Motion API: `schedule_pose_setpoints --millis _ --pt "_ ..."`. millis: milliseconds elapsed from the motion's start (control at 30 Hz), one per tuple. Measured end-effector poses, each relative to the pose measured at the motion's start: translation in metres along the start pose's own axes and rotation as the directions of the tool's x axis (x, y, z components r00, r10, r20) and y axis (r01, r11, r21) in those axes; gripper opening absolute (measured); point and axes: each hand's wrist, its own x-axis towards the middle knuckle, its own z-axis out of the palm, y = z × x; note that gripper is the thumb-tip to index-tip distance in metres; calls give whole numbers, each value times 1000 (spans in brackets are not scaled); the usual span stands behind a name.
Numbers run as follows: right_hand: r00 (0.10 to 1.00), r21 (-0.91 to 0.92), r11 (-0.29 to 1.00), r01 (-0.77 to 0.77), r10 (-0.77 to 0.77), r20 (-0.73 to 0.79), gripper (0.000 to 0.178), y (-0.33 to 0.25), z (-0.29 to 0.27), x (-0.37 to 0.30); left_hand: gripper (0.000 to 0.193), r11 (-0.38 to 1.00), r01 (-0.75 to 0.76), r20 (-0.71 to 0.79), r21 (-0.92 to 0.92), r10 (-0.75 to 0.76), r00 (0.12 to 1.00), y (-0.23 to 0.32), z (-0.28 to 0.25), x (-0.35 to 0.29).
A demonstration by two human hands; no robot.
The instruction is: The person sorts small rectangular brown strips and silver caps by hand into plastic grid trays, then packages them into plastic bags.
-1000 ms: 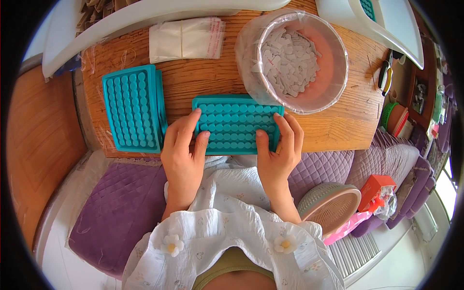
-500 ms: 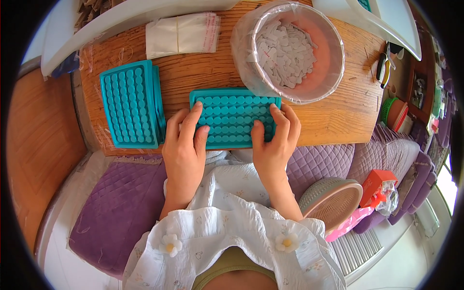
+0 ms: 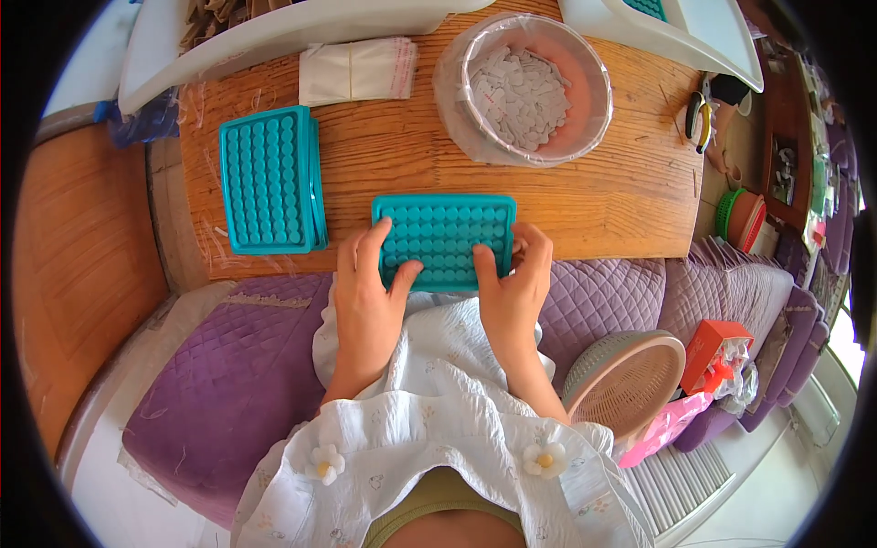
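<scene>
Between my two hands is a teal tray point(image 3: 445, 239) with rows of round bumps, held at the near edge of the wooden table. My left hand point(image 3: 368, 285) grips its left side, thumb on the top near the front corner. On the right side, my right hand point(image 3: 513, 285) closes round the edge, its thumb also on the bumps; the other fingertips are partly hidden. A stack of similar teal trays point(image 3: 269, 183) lies on the table to the left of my left hand.
A plastic-lined bucket point(image 3: 589, 114) of small white pieces stands at the back. Banded clear bags point(image 3: 356, 71) lie behind the stack. Yellow-black pliers point(image 3: 699, 121) sit at the table's right edge. White bins point(image 3: 274, 41) rim the far side. A beige basket point(image 3: 630, 384) rests at right.
The held tray has come slightly toward me, away from the bucket, with both hands still on it. The view has shifted a little, moving the table things within it.
</scene>
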Motion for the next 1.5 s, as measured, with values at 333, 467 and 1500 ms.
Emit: schedule_pose_setpoints --millis 333,467,1500 --pt "880 303 828 -472 422 218 49 24 -6 -39 58 827 430 85 -361 -430 899 -29 16 -56" --pt "939 285 898 -337 296 177 41 41 -7 -42 49 728 456 224 -512 -400 889 -28 15 -55" --pt "776 727 -273 -631 -188 603 78 27 -59 2 23 449 -876 -259 175 880 399 18 -18 3"
